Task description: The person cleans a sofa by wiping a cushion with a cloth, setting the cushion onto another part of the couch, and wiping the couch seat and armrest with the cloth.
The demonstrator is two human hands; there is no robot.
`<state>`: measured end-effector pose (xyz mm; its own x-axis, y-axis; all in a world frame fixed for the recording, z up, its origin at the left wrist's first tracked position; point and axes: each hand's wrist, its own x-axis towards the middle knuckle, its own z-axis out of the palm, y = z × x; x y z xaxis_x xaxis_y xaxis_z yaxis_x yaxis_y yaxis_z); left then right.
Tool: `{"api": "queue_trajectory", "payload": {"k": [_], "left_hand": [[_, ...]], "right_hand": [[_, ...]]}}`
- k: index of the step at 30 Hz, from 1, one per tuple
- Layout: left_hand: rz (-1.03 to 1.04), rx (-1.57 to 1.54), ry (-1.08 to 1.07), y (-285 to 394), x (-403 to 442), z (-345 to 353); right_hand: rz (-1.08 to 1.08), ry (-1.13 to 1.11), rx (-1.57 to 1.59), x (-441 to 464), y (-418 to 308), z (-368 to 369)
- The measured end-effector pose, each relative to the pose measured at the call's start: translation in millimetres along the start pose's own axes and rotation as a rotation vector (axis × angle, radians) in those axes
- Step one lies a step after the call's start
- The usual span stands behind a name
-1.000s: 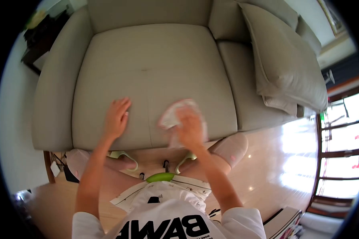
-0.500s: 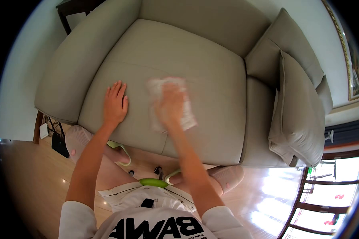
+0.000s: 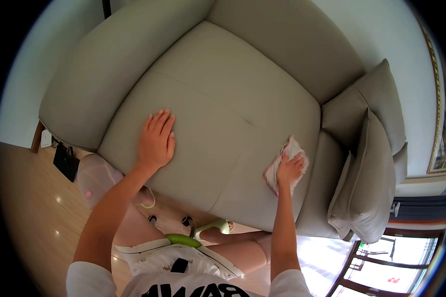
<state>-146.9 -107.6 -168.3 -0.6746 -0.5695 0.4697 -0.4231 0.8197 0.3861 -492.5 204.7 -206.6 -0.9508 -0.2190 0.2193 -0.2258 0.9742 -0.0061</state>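
Note:
My left hand [image 3: 157,139] lies flat on the beige sofa seat [image 3: 218,114], its fingers stretched out and nothing in it. Over at the seat's right side, my right hand [image 3: 289,171] presses down on a white cloth [image 3: 294,146] with a reddish edge. The cloth is rumpled beneath the fingers and spreads out on both sides of the hand. Part of it is hidden under the palm.
A thick armrest [image 3: 84,84] bounds the seat on the left, and the backrest [image 3: 292,44] rises behind. Grey-beige cushions [image 3: 369,168] lean at the right. A black box [image 3: 66,162] with cables sits on the wooden floor [image 3: 39,208]. A green stool seat [image 3: 183,241] is under me.
My right hand has slid the cloth from the middle of the seat to its right side. The left hand stays flat on the seat, and the view has turned somewhat.

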Motion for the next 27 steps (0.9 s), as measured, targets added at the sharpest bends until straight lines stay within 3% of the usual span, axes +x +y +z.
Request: {"api": "queue_trajectory", "payload": {"k": [1, 3, 5, 7, 9, 12, 15, 19, 21, 23, 27], "left_hand": [[-0.006, -0.007, 0.002, -0.3, 0.7, 1.3], [-0.015, -0.020, 0.004, -1.7, -0.9, 3.4], [-0.023, -0.021, 0.010, -2.9, -1.6, 4.1], [-0.029, -0.036, 0.021, -1.6, -2.0, 4.2], [-0.035, -0.050, 0.040, -3.9, -2.8, 1.9], [-0.089, -0.214, 0.143, -7.4, -4.8, 2.2], [-0.241, -0.417, 0.221, -14.3, -10.6, 6.0], [-0.222, -0.324, 0.243, -15.2, -14.2, -0.2], [-0.183, -0.236, 0.222, -10.3, -11.5, -2.6], [-0.172, -0.183, 0.204, -6.7, -10.7, -0.9], [-0.167, -0.104, 0.107, -2.2, -6.6, 0.4]], "right_hand": [[0.129, 0.025, -0.116, 18.3, -20.5, 13.9], [-0.051, -0.099, -0.014, 17.7, -96.1, -27.9], [-0.283, -0.034, 0.045, -9.8, -176.5, -37.8], [-0.375, 0.006, 0.160, -51.6, -248.3, -49.1], [-0.554, -0.001, 0.190, -95.3, -287.6, -64.5], [-0.898, -0.096, 0.393, -136.8, -281.3, -75.5], [-1.166, -0.188, 0.409, -162.0, -223.0, -82.7], [-1.125, -0.306, 0.277, -171.6, -121.3, -101.4], [-0.997, -0.213, 0.283, -147.8, -84.7, -94.6], [-0.827, -0.184, 0.270, -117.4, -75.7, -87.8], [-0.658, -0.234, 0.318, -76.3, -129.6, -75.5]]}}
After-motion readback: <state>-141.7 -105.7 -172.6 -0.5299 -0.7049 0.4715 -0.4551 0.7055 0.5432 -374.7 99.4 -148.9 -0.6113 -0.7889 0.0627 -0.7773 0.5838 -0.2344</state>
